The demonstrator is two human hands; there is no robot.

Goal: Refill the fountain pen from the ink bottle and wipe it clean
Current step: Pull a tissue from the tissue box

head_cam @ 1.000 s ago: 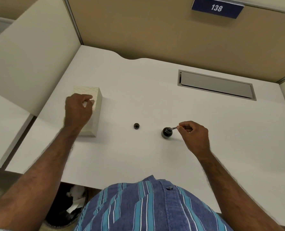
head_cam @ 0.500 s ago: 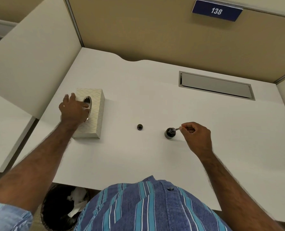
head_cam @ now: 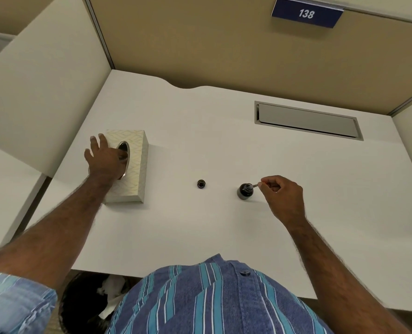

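At a white surface (head_cam: 200, 237) in a partitioned cubicle we count one ink bottle (head_cam: 244, 191), one loose bottle cap (head_cam: 201, 183), one tissue box (head_cam: 132, 165) and one pen (head_cam: 252, 186), worked by two bare hands. The right hand (head_cam: 281, 196) keeps a narrow pinch grip on the thin pen, whose far end dips into the open mouth of the dark bottle; the bottle stands upright just left of that hand, near the middle of the surface. The cap lies apart to the bottle's left, between bottle and box. The left hand (head_cam: 105, 159) lies on top of the patterned box, some fingers pushed into its oval opening (head_cam: 123, 162) and the outer ones spread over the box's far-left edge; we cannot tell whether they hold a tissue. A second ago this hand covered the top of the box with its fingers bunched over the slot; now the opening shows and the fingers reach inside. The right hand and pen have scarcely shifted. One sign (head_cam: 306, 13) reading 138 hangs on the partition, one grey hatch (head_cam: 307, 120) is set into the surface, and one dark bin (head_cam: 84, 307) with crumpled paper sits below its near edge.
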